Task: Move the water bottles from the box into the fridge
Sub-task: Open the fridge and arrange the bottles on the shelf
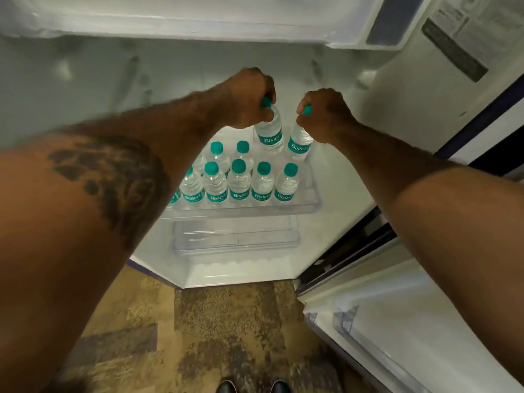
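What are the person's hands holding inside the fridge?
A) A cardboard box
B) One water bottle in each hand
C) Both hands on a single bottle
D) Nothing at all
B: the left hand grips a bottle by its green cap, and the right hand grips a second bottle the same way.

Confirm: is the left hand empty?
No, the left hand grips a bottle by its teal cap.
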{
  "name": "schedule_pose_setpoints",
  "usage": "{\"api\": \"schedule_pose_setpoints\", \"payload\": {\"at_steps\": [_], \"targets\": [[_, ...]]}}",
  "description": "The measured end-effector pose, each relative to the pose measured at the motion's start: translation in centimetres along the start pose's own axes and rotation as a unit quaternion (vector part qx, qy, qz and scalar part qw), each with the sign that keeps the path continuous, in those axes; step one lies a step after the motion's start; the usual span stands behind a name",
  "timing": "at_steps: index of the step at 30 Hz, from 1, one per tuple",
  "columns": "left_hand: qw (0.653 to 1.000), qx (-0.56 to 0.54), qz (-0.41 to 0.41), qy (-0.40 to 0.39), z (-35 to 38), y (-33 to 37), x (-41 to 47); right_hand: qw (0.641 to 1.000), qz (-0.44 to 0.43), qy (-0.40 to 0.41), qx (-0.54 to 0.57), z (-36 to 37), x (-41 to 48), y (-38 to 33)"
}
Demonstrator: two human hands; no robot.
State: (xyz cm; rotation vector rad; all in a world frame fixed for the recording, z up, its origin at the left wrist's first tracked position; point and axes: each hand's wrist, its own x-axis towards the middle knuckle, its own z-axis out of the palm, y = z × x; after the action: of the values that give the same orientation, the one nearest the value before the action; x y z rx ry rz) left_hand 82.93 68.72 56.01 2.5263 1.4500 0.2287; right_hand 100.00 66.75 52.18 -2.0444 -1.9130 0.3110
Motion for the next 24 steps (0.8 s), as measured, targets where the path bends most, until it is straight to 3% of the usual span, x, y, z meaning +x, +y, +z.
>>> {"api": "schedule_pose_setpoints", "payload": {"at_steps": [24], "targets": [[0.99,0.021,-0.012,-0.141,9.6,-2.2,2.8,0.981,-0.032,-0.186,-0.041,7.3,2.3,2.0]]}}
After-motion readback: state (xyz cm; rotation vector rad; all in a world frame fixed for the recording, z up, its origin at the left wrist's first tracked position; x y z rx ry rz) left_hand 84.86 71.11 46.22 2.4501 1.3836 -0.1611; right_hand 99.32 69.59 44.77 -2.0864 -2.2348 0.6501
